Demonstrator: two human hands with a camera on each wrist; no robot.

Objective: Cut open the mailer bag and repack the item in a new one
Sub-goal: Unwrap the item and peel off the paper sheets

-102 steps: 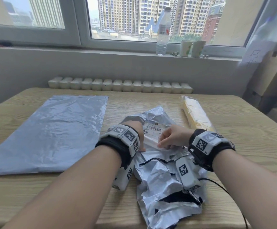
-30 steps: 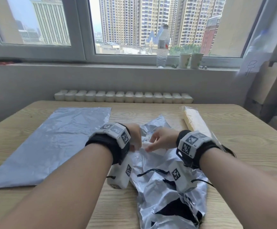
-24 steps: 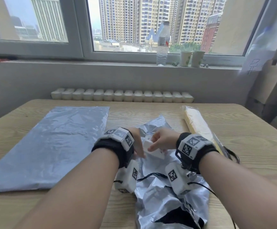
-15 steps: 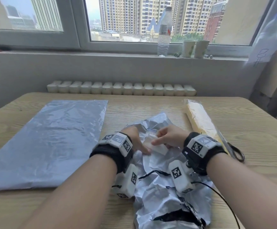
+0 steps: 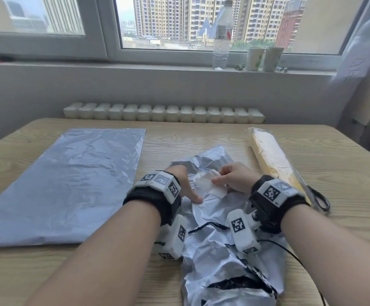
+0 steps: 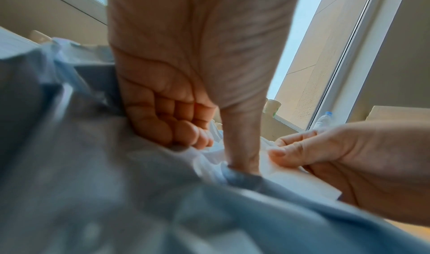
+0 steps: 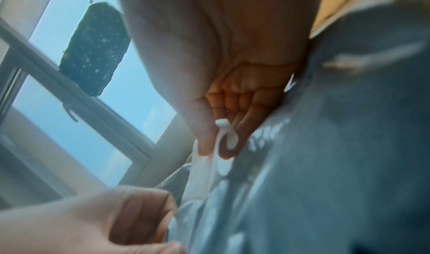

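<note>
Pinching a white label (image 5: 210,187) between right thumb and forefinger, its free edge curling up off the film; right hand (image 5: 234,181) otherwise curled. Pressing down with the left hand (image 5: 183,181), thumb planted, other fingers folded against the crumpled, cut-open old mailer (image 5: 219,257). Lying mid-table, glossy grey, creased, torn edges showing black lining. Resting flat at left, apart: smooth grey new mailer (image 5: 69,182). Lying at right: long pale-yellow item (image 5: 270,156) in clear wrap, scissors (image 5: 316,198) just beside it. Leaving bare wooden table (image 5: 345,173) along the right edge.
</note>
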